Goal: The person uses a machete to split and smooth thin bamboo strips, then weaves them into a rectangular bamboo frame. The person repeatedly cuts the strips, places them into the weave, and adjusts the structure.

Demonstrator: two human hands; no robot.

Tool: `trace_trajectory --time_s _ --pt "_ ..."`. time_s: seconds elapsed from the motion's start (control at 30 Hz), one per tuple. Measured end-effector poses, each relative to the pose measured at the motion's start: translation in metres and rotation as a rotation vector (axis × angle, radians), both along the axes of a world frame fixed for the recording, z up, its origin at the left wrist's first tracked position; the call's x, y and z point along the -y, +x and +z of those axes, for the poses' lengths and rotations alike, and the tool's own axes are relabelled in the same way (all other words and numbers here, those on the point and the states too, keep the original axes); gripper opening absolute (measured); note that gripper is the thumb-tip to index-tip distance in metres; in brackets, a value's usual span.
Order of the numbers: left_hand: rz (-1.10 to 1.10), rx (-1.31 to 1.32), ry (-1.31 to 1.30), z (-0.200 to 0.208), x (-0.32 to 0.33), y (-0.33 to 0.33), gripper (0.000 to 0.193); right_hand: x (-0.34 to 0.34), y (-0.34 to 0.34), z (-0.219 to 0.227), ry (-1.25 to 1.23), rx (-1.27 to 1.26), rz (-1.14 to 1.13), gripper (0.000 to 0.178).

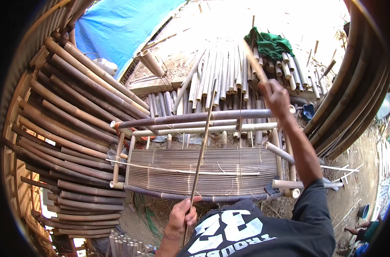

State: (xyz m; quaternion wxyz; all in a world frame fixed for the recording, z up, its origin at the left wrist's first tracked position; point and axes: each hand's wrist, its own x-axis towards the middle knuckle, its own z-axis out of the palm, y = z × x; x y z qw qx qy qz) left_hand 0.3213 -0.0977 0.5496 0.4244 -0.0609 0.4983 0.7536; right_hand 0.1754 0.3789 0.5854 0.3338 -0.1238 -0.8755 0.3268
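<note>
Weaving step, by the look: left hand (180,217) gripping thin bamboo slat (201,147) upright over the slat mat (203,171) on bamboo frame (195,116). Right hand (275,97) closed on a 2nd stick (254,62), raised. Next prob. needs slat threaded btwn the strips w/ care.

Tarp (118,25) at 11 o'clock: blue. Cloth (269,43) at 1 o'clock: green. Woven mat (203,171), centre: tan, finely striped. Shirt (255,231) at 6 o'clock: black, white print.

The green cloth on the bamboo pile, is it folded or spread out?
Neither: the green cloth lies crumpled in a loose heap over the ends of the cut bamboo poles.
</note>
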Motion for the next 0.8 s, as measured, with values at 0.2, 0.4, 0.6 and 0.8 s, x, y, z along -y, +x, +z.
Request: trace_trajectory --time_s 0.2,0.4,0.6,0.8 --pt "0.034 0.153 0.251 0.021 -0.043 -0.049 0.049 0.177 0.059 -0.032 0.343 0.289 0.602 0.046" --pt "-0.023 0.191 0.214 0.025 -0.026 -0.020 0.048 0.158 0.030 -0.027 0.195 0.213 0.441 0.046" --pt "-0.052 0.213 0.207 0.018 -0.003 0.001 0.047 0.146 0.025 -0.028 0.253 0.162 0.440 0.051" --pt "-0.047 0.253 0.228 0.016 0.031 0.022 0.049 0.133 0.015 -0.032 0.227 0.148 0.299 0.047"
